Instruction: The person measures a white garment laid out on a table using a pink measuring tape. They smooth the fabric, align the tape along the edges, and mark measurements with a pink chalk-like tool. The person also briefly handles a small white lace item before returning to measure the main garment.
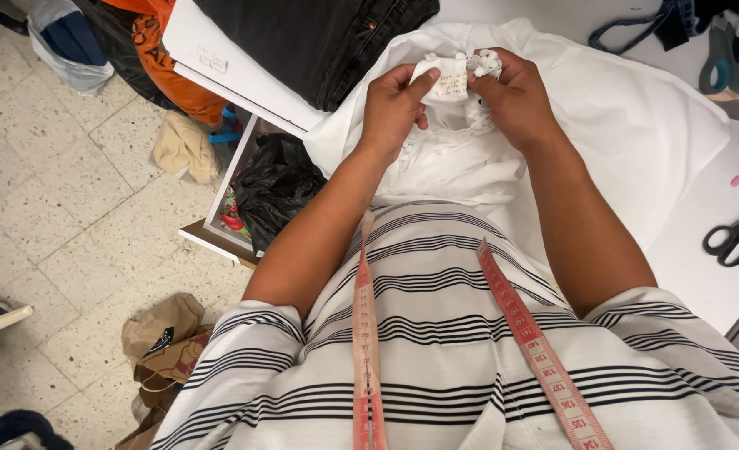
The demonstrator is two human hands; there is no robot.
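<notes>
My left hand [394, 104] and right hand [511, 96] pinch the white cloth [619, 108]; I should keep its little tag [451, 83] flat.

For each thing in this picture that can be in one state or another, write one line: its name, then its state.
White garment: spread on the table, bunched at the hands.
Paper tag: pinched between both hands.
Left hand: gripping garment and tag.
Right hand: gripping the lace edge.
Black scissors: lying on the table, blades shut.
Tape measure: draped around the neck, hanging loose.
Dark jeans: folded on a white board.
</notes>
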